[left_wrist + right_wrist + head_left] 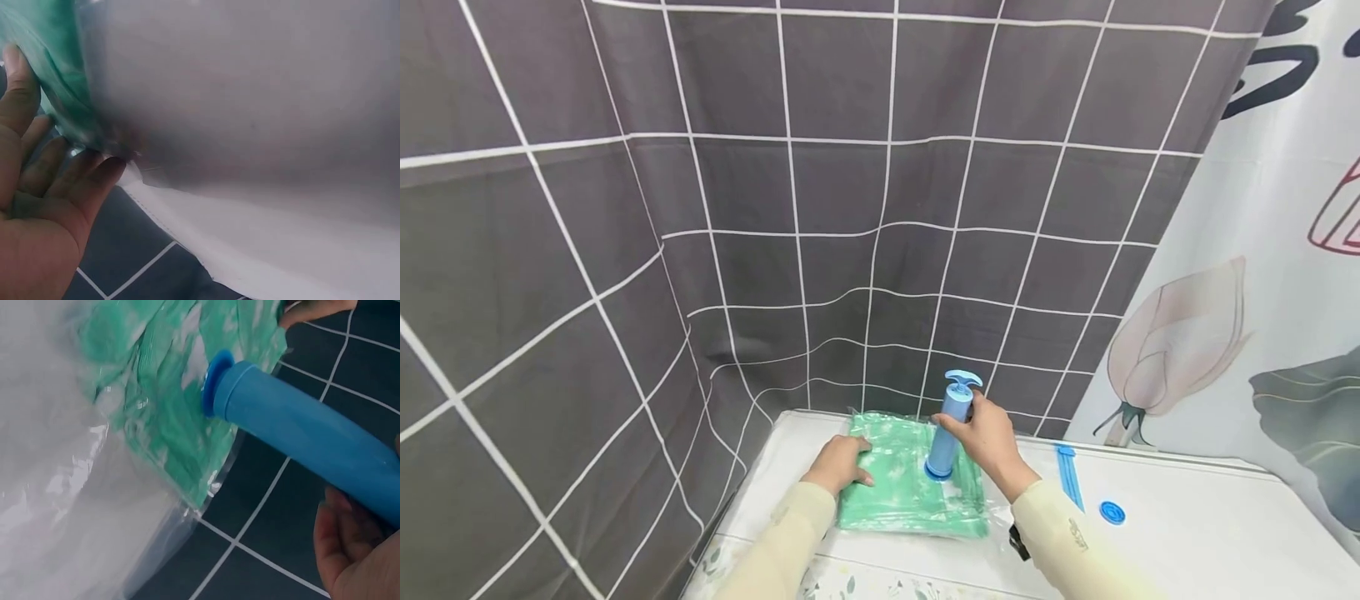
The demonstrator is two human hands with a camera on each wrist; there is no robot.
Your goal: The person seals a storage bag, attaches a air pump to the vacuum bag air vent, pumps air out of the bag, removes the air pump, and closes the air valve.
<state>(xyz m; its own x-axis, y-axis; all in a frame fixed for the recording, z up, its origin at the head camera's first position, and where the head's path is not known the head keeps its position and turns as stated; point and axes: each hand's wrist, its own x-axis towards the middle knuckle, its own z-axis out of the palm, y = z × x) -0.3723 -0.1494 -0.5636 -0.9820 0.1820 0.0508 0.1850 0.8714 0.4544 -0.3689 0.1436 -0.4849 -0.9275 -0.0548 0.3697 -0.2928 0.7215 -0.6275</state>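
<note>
A clear plastic storage bag with green folded fabric inside lies flat on the white surface. A blue hand pump stands tilted on the bag, its flared base against it and its T-shaped handle close to the barrel's top. My right hand grips the pump's barrel, thumb on the near side. My left hand rests on the bag's left edge. In the left wrist view, the left thumb and fingers touch the bag's edge, spread apart. The valve under the pump's base is hidden.
A blue strip and a round blue cap lie right of the bag on the white tabletop. A dark gridded curtain hangs behind and to the left. A printed white curtain hangs at the right.
</note>
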